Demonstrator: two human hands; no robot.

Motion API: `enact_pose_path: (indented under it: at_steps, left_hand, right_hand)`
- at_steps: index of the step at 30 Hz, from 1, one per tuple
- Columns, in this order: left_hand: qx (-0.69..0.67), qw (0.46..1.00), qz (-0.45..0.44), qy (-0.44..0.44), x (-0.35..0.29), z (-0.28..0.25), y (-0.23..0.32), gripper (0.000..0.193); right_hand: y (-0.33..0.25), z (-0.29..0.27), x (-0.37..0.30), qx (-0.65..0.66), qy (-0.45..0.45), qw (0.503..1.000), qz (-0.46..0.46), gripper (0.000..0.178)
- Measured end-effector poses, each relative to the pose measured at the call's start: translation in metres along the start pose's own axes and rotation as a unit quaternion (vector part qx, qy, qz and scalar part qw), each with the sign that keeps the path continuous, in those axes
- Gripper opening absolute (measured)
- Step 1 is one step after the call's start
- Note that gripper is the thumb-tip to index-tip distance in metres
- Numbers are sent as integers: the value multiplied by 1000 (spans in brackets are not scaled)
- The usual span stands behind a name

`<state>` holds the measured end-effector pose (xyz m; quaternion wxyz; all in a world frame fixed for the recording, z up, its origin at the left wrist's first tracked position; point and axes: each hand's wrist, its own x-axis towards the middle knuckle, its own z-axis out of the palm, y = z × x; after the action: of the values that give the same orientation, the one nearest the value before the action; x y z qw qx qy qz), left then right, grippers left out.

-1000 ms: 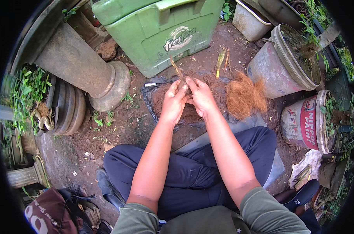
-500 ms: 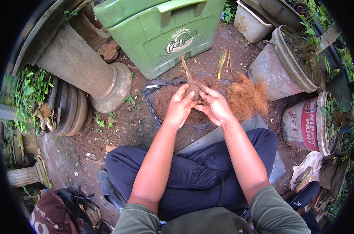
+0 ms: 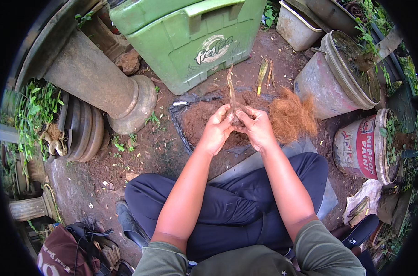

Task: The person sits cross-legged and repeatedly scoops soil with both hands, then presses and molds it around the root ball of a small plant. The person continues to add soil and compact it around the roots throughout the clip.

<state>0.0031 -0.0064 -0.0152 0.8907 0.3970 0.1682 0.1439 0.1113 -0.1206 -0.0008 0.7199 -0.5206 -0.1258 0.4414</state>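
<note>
A brown plant stem (image 3: 231, 89) stands up between my hands, its base set in a clump of dark soil (image 3: 237, 120). My left hand (image 3: 218, 131) presses the clump from the left with curled fingers. From the other side my right hand (image 3: 258, 129) closes on it, thumb towards the stem's base. The fingertips behind the clump are hidden. Below the hands lies loose brown soil (image 3: 194, 118) on a black plastic sheet (image 3: 177, 122). Right of my right hand sits a tuft of orange-brown coconut fibre (image 3: 292, 115).
A green cooler box (image 3: 181, 50) stands ahead, with yellowed leaf pieces (image 3: 262, 76) on the ground to its right. Two used buckets (image 3: 324, 78) stand at right. A stone pedestal (image 3: 98, 73) and a ribbed pot (image 3: 87, 131) are at left; a brown bag (image 3: 64, 255) lies lower left.
Both hands have shifted slightly right and closed in around the soil clump. The stem has moved right and now stands more upright instead of leaning left.
</note>
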Motion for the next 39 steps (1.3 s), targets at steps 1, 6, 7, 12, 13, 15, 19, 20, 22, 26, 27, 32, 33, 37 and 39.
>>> enact_pose_path:
  at_steps: [1, 6, 7, 12, 13, 15, 19, 20, 22, 26, 27, 32, 33, 37, 39]
  left_hand:
    - [-3, 1000, 5, -9, -1, 1, 0, 49]
    - [-46, 999, 24, -12, -3, 5, 4, 44]
    - [-52, 998, 24, -11, -3, 5, 5, 44]
    - [-47, 997, 37, -57, -3, 6, 7, 41]
    - [-48, 996, 40, -69, -4, 7, 7, 39]
    - [-28, 999, 21, -38, -6, 9, 2, 43]
    - [-44, 998, 18, -43, -6, 8, -2, 47]
    - [-41, 999, 11, -34, -5, 7, -2, 47]
    - [-42, 998, 26, -29, -6, 6, -5, 48]
    - [-24, 1000, 12, -3, -8, 3, -3, 54]
    - [-11, 999, 23, -27, -8, 2, -1, 57]
    - [19, 999, 23, -32, -10, 7, 8, 71]
    - [23, 999, 29, -21, -10, 9, 9, 75]
    - [36, 999, 35, 9, -10, 13, 14, 87]
    - [49, 998, 33, 2, -9, 14, 15, 87]
  right_hand:
    - [-1, -3, -1, 22, -13, 1000, 14, 32]
    - [-6, -11, -8, 112, -59, 991, 49, 37]
    - [-7, -10, -9, 122, -60, 990, 47, 38]
    - [-5, 2, -15, 119, -39, 992, 27, 39]
    - [-4, 4, -15, 97, -16, 995, 19, 39]
    - [-2, 7, -17, 60, 23, 998, 0, 37]
    - [-1, 8, -19, -17, 33, 999, -37, 33]
    - [-1, 8, -19, -28, 40, 998, -36, 32]
    - [-1, 5, -18, -13, 39, 999, -20, 31]
    - [-3, -6, -15, 94, -12, 995, 26, 31]
    - [-3, -8, -14, 119, -24, 992, 36, 30]
    - [-8, -12, -15, 181, -74, 979, 59, 32]
    - [-10, -10, -15, 165, -47, 982, 73, 33]
    - [-18, 4, -21, 134, -37, 990, 29, 39]
    - [-19, 9, -24, 126, -44, 991, 8, 40]
